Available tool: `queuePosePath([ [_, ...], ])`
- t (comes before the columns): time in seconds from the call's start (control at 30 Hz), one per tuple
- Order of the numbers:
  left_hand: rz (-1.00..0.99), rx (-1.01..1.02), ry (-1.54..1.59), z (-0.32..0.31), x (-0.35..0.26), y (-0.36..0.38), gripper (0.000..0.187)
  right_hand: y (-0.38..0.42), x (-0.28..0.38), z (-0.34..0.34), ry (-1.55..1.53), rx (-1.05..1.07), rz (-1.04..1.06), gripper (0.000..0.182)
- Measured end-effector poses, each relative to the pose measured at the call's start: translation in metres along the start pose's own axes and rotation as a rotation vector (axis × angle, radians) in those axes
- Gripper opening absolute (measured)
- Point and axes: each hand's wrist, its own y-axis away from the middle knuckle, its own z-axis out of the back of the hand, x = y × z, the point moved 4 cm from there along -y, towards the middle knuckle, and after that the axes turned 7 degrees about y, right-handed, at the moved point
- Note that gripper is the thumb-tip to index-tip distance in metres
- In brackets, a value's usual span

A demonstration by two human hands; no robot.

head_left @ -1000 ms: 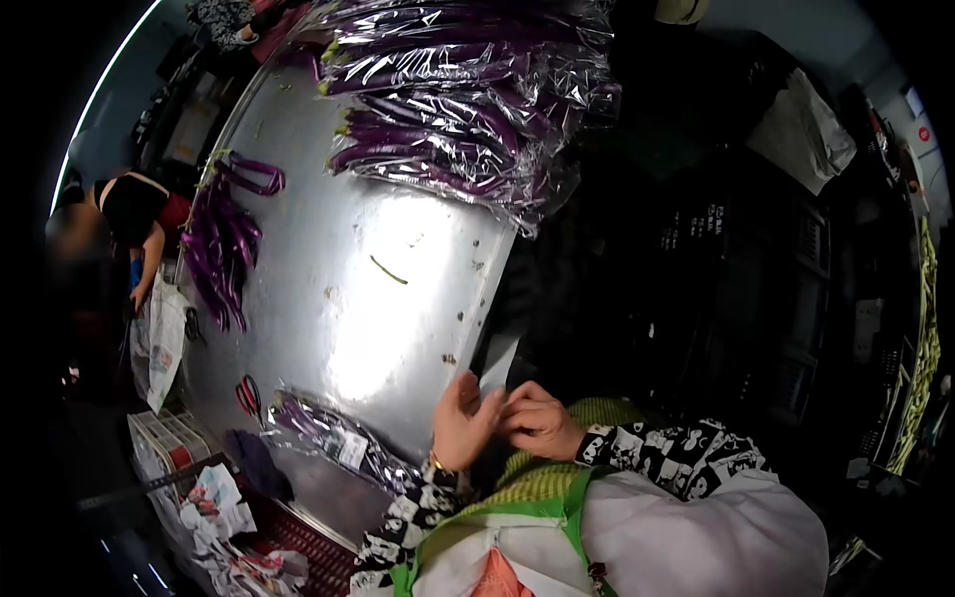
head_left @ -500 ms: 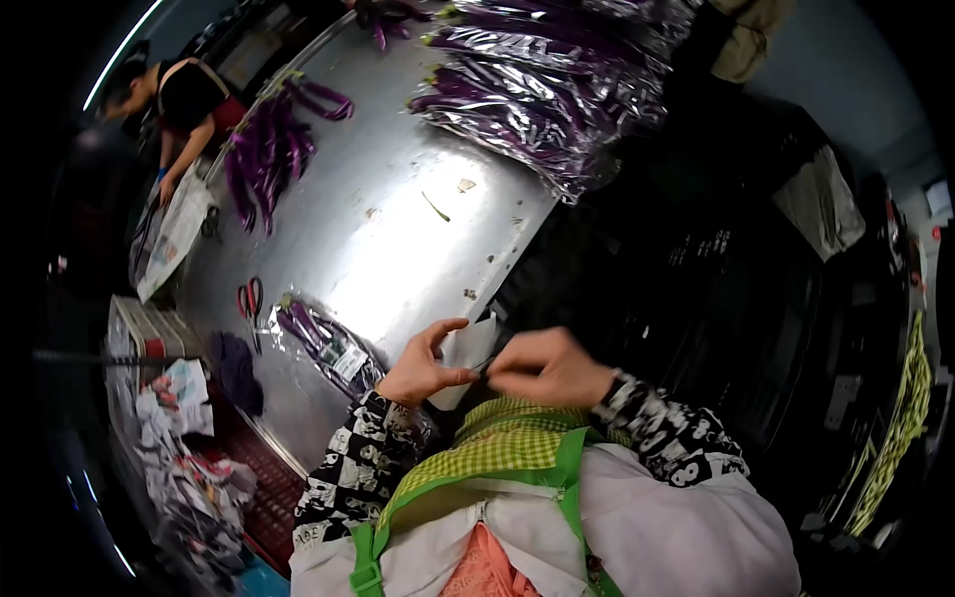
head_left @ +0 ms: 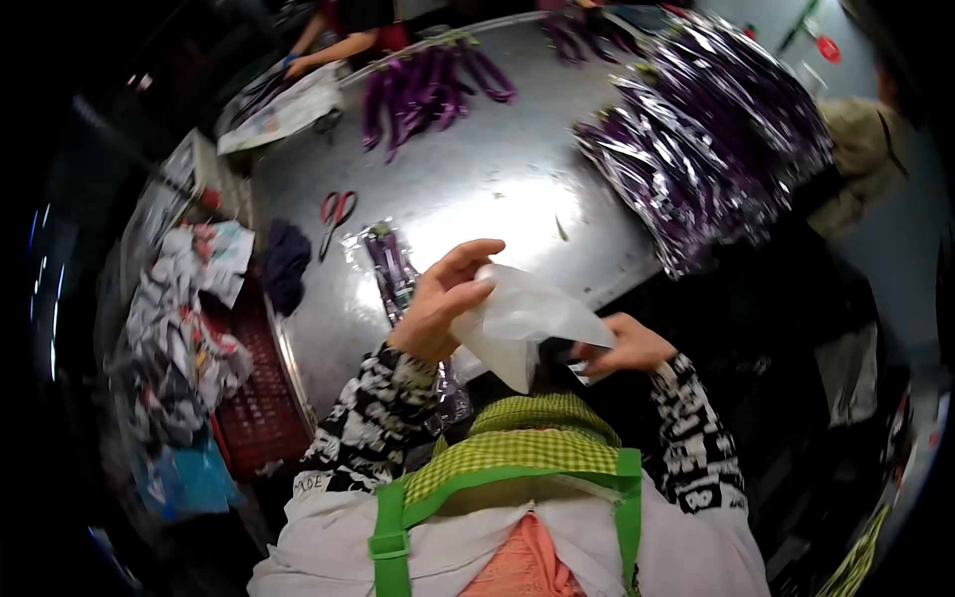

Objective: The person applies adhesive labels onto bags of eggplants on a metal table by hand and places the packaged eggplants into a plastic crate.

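Observation:
A thin, whitish translucent sheet [head_left: 527, 313] is stretched between my two hands in front of my apron. My left hand [head_left: 443, 303] grips its left side, thumb pressed on it and fingers curled behind. At the sheet's right end, the fingers of my right hand [head_left: 627, 345] are closed on its edge, partly hidden by it. Beside my left wrist, a clear-wrapped pack of purple eggplants [head_left: 391, 271] lies on the metal table [head_left: 398, 169], partly covered by my forearm.
Red-handled scissors [head_left: 336, 221] and a dark cloth [head_left: 286, 267] lie at the left. Loose eggplants [head_left: 423, 95] rest at the far edge, near another person's arm [head_left: 338, 50]. Wrapped eggplants [head_left: 716, 139] are piled at the right. A red crate [head_left: 254, 388] holds crumpled plastic.
My right hand has moved away to the right, and the white sheet is now spread between both hands. My view has turned, shifting the table and the eggplants rightward.

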Motion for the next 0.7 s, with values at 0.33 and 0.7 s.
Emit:
queuePosePath([
  [0.33,-0.252,-0.509,-1.9,0.132,0.072,-0.008,0.047,0.037,0.01,-0.002,0.313,-0.671,-0.015,0.044],
  [0.7,0.353,-0.7,-1.977,0.186,0.037,0.06,0.057,0.013,0.034,-0.006,0.563,-0.735,0.0,0.066],
])
